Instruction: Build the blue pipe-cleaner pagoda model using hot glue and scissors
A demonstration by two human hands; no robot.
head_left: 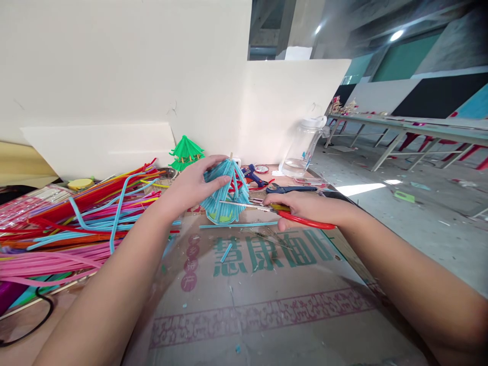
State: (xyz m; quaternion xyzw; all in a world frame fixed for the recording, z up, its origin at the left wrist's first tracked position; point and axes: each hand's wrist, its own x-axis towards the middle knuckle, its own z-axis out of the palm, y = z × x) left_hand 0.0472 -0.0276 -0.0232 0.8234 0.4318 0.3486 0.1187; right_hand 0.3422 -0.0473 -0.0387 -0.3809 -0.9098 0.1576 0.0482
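Observation:
My left hand (208, 179) is wrapped round the upper left side of a cone-shaped model covered in light-blue pipe cleaners (232, 195). Red strips show through a gap in its front, and a yellow-green patch is visible at its base. In my right hand (292, 206) are scissors (308, 220) with red handles, their blades reaching left across the front of the model. Whether the blades touch a strand I cannot tell. A loose blue pipe cleaner (244, 225) lies just below the model, and a short cut piece (226, 252) rests nearer me.
Bundles of coloured pipe cleaners (87, 223) cover the left side. Behind stand a green pagoda-like model (185, 152), a glue gun (253, 176), pliers (290, 188) and a clear water bottle (303, 147). Printed cardboard (247, 290) covers the tabletop, whose right edge drops to the floor.

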